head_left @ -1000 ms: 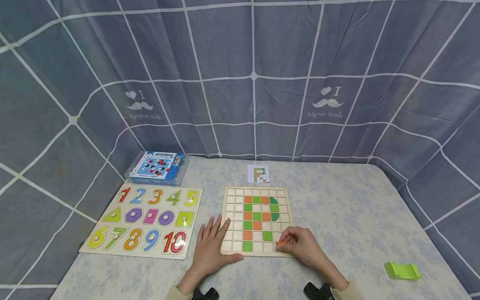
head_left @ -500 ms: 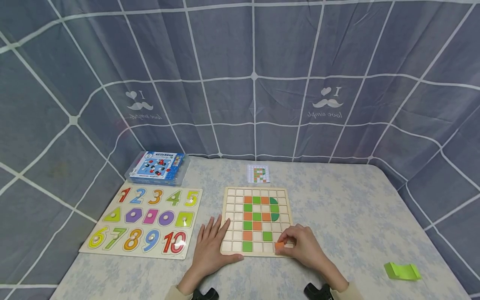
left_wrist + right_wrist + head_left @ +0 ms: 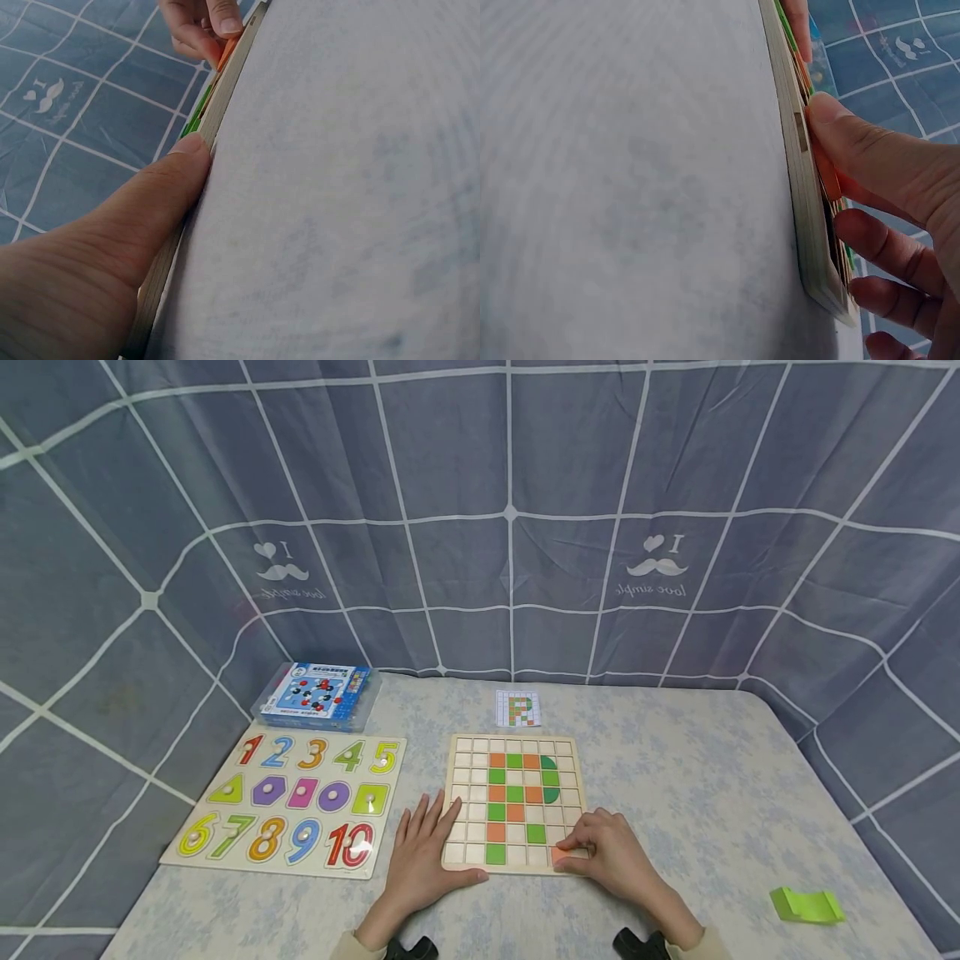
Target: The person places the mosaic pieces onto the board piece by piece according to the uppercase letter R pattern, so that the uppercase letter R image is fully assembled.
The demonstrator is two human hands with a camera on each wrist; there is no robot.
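A square wooden grid board (image 3: 461,793) lies in the middle of the table, with orange and green square tiles and two dark green rounded tiles set in its cells. My left hand (image 3: 422,860) rests at the board's left side, fingers spread and thumb against its front edge. At the front right corner my right hand (image 3: 613,856) pinches an orange square tile (image 3: 559,854) between thumb and fingers. The right wrist view shows this orange tile (image 3: 824,169) slightly tilted at the board's edge, with the thumb on it.
A pattern card (image 3: 517,708) lies behind the board. To the left are a number-and-shape puzzle board (image 3: 247,797) and, behind it, a blue box in a clear case (image 3: 315,697). A bright green curved block (image 3: 807,906) sits at the right. A grey curtain (image 3: 570,568) encloses the table's back.
The orange tile has tipped from edge-on to nearly flat at the board's front right corner, under my right fingers. My left hand has stayed in place.
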